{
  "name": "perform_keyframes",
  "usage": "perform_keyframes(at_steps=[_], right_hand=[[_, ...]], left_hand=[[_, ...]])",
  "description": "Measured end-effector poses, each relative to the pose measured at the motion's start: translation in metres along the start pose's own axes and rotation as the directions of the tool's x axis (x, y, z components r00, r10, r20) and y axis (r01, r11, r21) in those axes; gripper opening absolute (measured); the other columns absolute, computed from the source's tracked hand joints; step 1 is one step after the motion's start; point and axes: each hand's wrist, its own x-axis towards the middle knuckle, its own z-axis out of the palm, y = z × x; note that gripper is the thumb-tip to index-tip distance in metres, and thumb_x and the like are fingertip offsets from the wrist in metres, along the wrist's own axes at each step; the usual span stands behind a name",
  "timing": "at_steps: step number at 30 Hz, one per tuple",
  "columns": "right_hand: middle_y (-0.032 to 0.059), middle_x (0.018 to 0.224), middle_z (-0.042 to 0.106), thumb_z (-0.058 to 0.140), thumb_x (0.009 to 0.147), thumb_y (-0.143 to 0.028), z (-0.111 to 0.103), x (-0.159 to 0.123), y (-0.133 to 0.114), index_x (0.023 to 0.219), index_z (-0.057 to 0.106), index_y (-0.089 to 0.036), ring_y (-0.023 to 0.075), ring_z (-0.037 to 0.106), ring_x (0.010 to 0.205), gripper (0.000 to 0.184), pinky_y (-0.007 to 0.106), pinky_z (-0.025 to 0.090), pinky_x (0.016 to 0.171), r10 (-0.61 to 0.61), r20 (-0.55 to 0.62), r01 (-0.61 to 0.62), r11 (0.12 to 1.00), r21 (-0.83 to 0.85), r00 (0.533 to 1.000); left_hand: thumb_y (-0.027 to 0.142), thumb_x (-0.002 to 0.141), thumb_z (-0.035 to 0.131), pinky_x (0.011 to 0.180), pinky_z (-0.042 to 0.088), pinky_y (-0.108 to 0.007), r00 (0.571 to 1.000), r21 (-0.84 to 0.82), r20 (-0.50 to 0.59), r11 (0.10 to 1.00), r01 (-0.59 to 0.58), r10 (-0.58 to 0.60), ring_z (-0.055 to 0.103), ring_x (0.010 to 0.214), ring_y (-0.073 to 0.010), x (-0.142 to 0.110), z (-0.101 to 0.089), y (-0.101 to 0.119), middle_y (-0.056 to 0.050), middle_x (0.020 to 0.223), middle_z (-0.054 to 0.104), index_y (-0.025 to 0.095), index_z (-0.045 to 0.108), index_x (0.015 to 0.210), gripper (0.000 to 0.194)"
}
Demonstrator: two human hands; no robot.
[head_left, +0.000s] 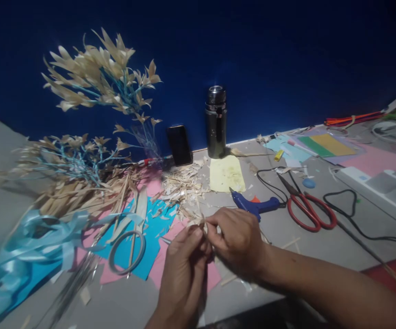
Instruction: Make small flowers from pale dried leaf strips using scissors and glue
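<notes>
In the head view, my left hand (187, 260) and my right hand (237, 237) meet over the front middle of the table, fingertips pinched close together. Between them shows a small beige piece (202, 223), like dried husk; the fingers hide most of it. Just beyond the right hand lies a blue hot glue gun (252, 205), its nozzle pointing up and left. Red-handled scissors (307, 210) rest to its right. A roll of pale tape (110, 260) lies left of my hands, over blue paper (150, 242) and pink paper (160, 269).
Beige flowers with blue stems (95, 87) stand at the back left. Light blue ribbon (47, 242) and wires (71, 292) lie below. Husk scraps (184, 183), a phone (179, 145), a thermos (216, 123) and yellow paper (227, 173) are behind. A white tray (365, 187) sits right, near black cord (351, 219).
</notes>
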Motion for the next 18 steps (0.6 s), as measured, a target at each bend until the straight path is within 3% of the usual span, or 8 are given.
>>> perform_keyframes(at_steps=[4, 10, 15, 18], right_hand=[[0.0047, 0.065, 0.067, 0.049, 0.098, -0.012, -0.004, 0.001, -0.001, 0.085, 0.068, -0.013, 0.0185, 0.062, 0.063, 0.023, 0.033, 0.037, 0.064, -0.138, 0.012, 0.138, 0.985, -0.105, 0.99], [0.0096, 0.075, 0.073, 0.046, 0.101, -0.015, -0.005, -0.001, -0.007, 0.109, 0.067, -0.005, 0.0208, 0.064, 0.066, 0.025, 0.037, 0.036, 0.063, -0.22, 0.032, 0.222, 0.968, -0.117, 0.975], [0.0099, 0.077, 0.074, 0.045, 0.097, -0.01, -0.005, -0.002, -0.008, 0.113, 0.067, -0.004, 0.0203, 0.066, 0.066, 0.028, 0.035, 0.04, 0.063, -0.238, 0.064, 0.23, 0.967, 0.114, 0.969], [0.008, 0.075, 0.075, 0.051, 0.094, -0.009, -0.006, 0.0, -0.007, 0.103, 0.071, -0.008, 0.017, 0.068, 0.065, 0.022, 0.029, 0.047, 0.063, -0.081, 0.063, 0.05, 0.919, 0.39, 0.995]], left_hand=[[0.02, 0.072, 0.086, 0.06, 0.047, -0.019, 0.998, -0.098, 0.055, 0.995, 0.024, -0.019, 0.053, 0.064, -0.0077, -0.002, 0.003, -0.001, 0.001, 0.076, 0.06, 0.013, 0.072, 0.088, 0.022], [0.023, 0.071, 0.087, 0.048, 0.042, -0.018, 0.998, 0.023, -0.046, 0.999, -0.046, 0.047, 0.051, 0.053, -0.0074, -0.002, 0.004, 0.003, 0.004, 0.068, 0.059, 0.017, 0.067, 0.092, 0.029], [0.024, 0.067, 0.089, 0.041, 0.038, -0.017, 0.978, 0.12, -0.121, 0.98, -0.156, 0.171, 0.052, 0.045, -0.0085, 0.0, 0.0, 0.006, 0.006, 0.061, 0.06, 0.02, 0.059, 0.087, 0.036], [0.029, 0.071, 0.087, 0.037, 0.033, -0.017, 0.983, 0.181, -0.084, 0.972, -0.148, 0.165, 0.052, 0.043, -0.0101, 0.001, -0.006, 0.006, 0.005, 0.059, 0.06, 0.02, 0.06, 0.087, 0.033]])
